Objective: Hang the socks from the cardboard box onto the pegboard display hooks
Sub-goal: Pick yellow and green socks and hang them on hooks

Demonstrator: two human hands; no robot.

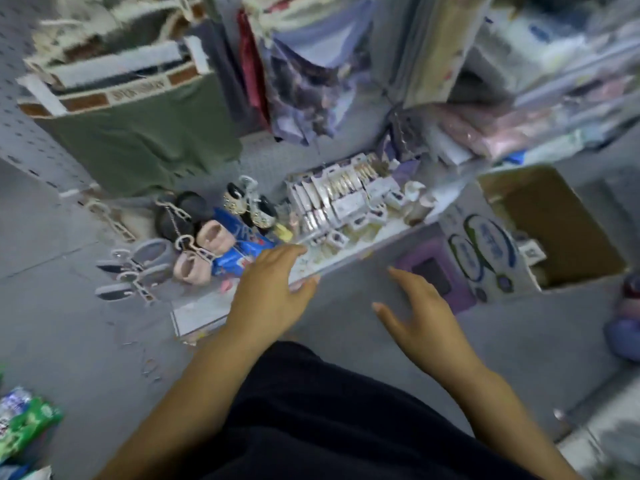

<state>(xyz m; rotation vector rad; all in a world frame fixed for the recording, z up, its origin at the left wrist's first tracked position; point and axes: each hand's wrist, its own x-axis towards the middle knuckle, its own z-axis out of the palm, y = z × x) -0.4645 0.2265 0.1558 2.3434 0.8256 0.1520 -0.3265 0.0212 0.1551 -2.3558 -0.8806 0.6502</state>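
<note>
Both hands empty? Which step?
— Yes. Left hand (pixel 273 296) reaches over the shallow tray (pixel 194 317), fingers (pixel 294 251) straight; right hand (pixel 422 306) spread above the floor (pixel 69 323). I'd call it pick-up: sock packs (pixel 332 202) fill the tray, a few more in the cardboard box (pixel 568 216).
— Blockers?
— Little shoes (pixel 211 237) crowd the tray's left side. Pegboard (pixel 17 133) is well off left, so I'll need one pack pinched by its card.

Looks steeply down and forward from the wearer's head through one wide-angle lens, blurred throughout. Catches the left hand (pixel 273 289) and right hand (pixel 419 313) close below at centre, the open cardboard box (pixel 540 209) farther off on the floor (pixel 52 323) at right, and the pegboard (pixel 20 133) bowing along the upper left edge of the frame.
</note>
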